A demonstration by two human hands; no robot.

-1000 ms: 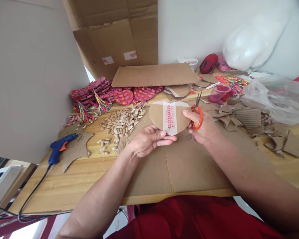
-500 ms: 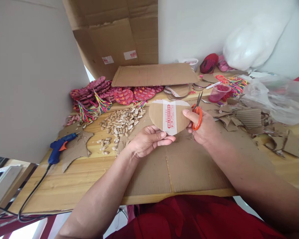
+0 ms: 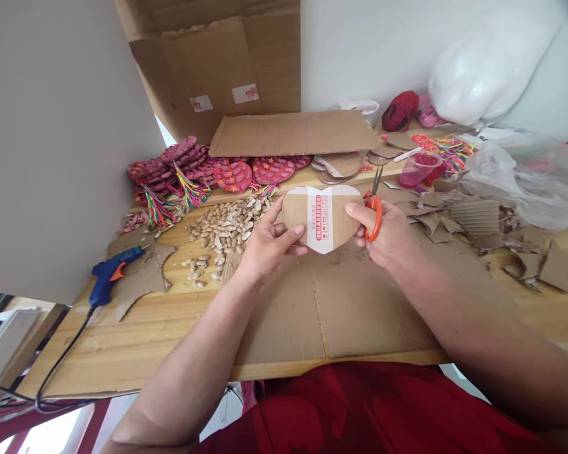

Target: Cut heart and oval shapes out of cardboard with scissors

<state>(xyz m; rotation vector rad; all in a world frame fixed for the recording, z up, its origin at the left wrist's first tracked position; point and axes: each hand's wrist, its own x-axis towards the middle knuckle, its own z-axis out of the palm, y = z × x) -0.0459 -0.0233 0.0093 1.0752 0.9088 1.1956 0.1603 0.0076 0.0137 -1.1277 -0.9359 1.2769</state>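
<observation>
Between my hands is a brown cardboard heart (image 3: 343, 221) with a white strip of tape and red print down its middle. My left hand (image 3: 272, 243) pinches its left edge, thumb on the face and fingers behind. On the other side my right hand (image 3: 383, 233) grips the right edge with the thumb on top. Orange-handled scissors (image 3: 373, 217) hang in that same hand, blades pointing up and away from me. The heart is held above a flat cardboard sheet (image 3: 284, 315) on the wooden table (image 3: 170, 334).
Peanut shells (image 3: 231, 230) lie left of the heart, near a blue glue gun (image 3: 108, 274). Decorated red hearts (image 3: 234, 176) with tassels are stacked behind. Cardboard scraps (image 3: 476, 217), a pink plastic cup (image 3: 419, 169) and plastic bags (image 3: 515, 180) occupy the right side.
My left hand has shifted from the heart's lower tip up to its left edge. The heart has turned slightly, and my right hand still holds it with the scissors.
</observation>
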